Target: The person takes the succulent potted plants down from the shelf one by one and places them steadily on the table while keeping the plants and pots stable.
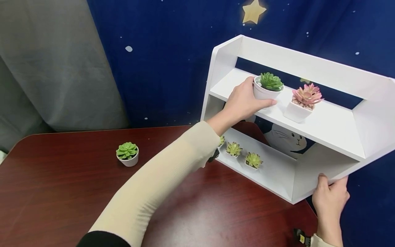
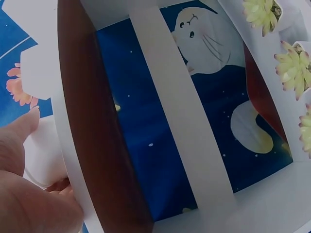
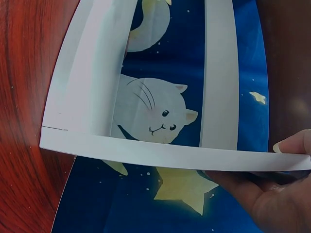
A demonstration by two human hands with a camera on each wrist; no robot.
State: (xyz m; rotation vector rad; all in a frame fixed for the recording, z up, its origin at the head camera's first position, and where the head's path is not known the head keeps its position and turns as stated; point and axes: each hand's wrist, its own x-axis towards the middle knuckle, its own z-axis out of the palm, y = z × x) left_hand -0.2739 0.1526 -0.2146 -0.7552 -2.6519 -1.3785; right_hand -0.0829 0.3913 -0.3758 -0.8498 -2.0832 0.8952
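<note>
In the head view my left hand (image 1: 242,99) holds a round white pot with a green succulent (image 1: 271,82), thumb in front and fingers round its far side. The pot is at the upper board of a white two-tier shelf (image 1: 333,133). The left wrist view shows the thumb and fingers around the white pot (image 2: 46,155). To its right a pink succulent (image 1: 307,95) stands in a square white pot on the same board. My right hand (image 1: 330,200) grips the edge of the shelf's right side panel, thumb on the inner side in the right wrist view.
Small yellow-green succulents (image 1: 253,160) stand in a row on the lower board, partly behind my left wrist. Another potted green succulent (image 1: 127,152) sits on the dark red table (image 1: 61,192) to the left. Behind hangs a blue star-patterned curtain (image 1: 166,61) beside a grey one.
</note>
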